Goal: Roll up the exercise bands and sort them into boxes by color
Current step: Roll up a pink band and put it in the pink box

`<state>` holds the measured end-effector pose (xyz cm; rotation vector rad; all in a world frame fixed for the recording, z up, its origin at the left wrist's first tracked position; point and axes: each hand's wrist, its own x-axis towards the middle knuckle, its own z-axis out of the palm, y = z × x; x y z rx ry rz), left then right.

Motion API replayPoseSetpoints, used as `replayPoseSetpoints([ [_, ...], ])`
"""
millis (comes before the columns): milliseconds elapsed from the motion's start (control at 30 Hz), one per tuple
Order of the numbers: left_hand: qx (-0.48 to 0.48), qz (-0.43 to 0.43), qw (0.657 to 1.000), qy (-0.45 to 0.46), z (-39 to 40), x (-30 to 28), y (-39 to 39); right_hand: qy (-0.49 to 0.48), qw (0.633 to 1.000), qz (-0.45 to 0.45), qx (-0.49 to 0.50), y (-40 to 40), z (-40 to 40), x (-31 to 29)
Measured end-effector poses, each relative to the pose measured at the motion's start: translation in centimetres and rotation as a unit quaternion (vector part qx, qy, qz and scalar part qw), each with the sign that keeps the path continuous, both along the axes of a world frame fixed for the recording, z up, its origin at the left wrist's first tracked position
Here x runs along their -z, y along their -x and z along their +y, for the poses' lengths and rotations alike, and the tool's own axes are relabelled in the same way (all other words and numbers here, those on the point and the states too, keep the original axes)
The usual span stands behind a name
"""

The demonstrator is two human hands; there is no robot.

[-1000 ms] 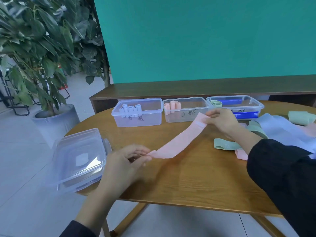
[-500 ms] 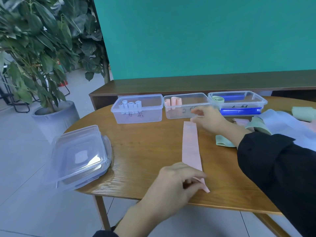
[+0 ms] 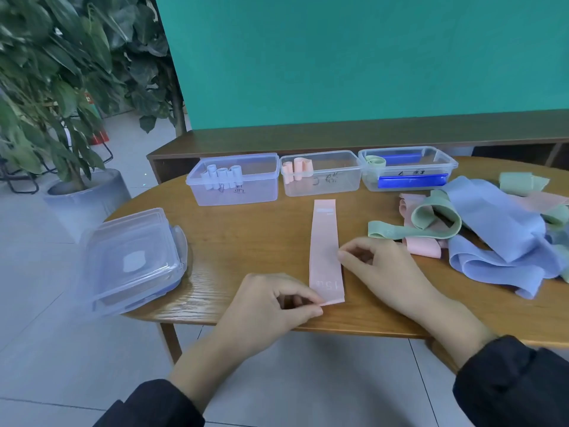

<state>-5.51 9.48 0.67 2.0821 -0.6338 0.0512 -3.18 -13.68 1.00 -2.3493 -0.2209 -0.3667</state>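
Observation:
A pink exercise band point(image 3: 324, 241) lies flat and straight on the wooden table point(image 3: 246, 241), running away from me. My left hand point(image 3: 271, 306) pinches its near left corner. My right hand point(image 3: 378, 266) rests beside the band's right edge with curled fingers, fingertips touching the edge. Three clear boxes stand at the back: the left box point(image 3: 234, 186) holds several pale blue rolls, the middle box point(image 3: 326, 180) holds pink rolls, the right box point(image 3: 409, 171) holds a green roll.
A heap of loose blue, green and pink bands point(image 3: 492, 229) covers the table's right side. Stacked clear lids point(image 3: 132, 260) sit at the left edge. A potted plant point(image 3: 61, 118) stands on the floor at left. A low wooden bench point(image 3: 338, 137) runs behind.
The pink band, held stretched in the air a second ago, now lies flat lengthwise on the table. My right hand came back from the band's far end to its near half.

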Motion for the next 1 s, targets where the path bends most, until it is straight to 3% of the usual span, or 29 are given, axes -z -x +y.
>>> replayPoseSetpoints([
  [100, 0.007, -0.027, 1.0, -0.006, -0.5, 0.5, 0.4, 0.03, 0.999, -0.014, -0.015, 0.6, 0.3, 0.7],
  [333, 0.0, -0.13, 0.991, -0.021, -2.0, 1.6, 0.6, 0.001, 0.999, -0.012, -0.043, 0.0, 0.3, 0.6],
  [567, 0.001, -0.155, 0.988, -0.028, -1.5, 2.0, 0.8, -0.042, 0.998, -0.033, -0.036, 0.9, 0.0, 0.7],
  [700, 0.007, -0.18, 0.982, -0.05, -1.3, 2.4, 1.0, -0.048, 0.995, -0.036, -0.081, 2.2, -0.1, 0.8],
  [1000, 0.015, -0.194, 0.98, -0.047, -0.8, 2.6, 1.3, 0.03, 0.982, -0.022, -0.183, 3.7, -1.4, 1.0],
])
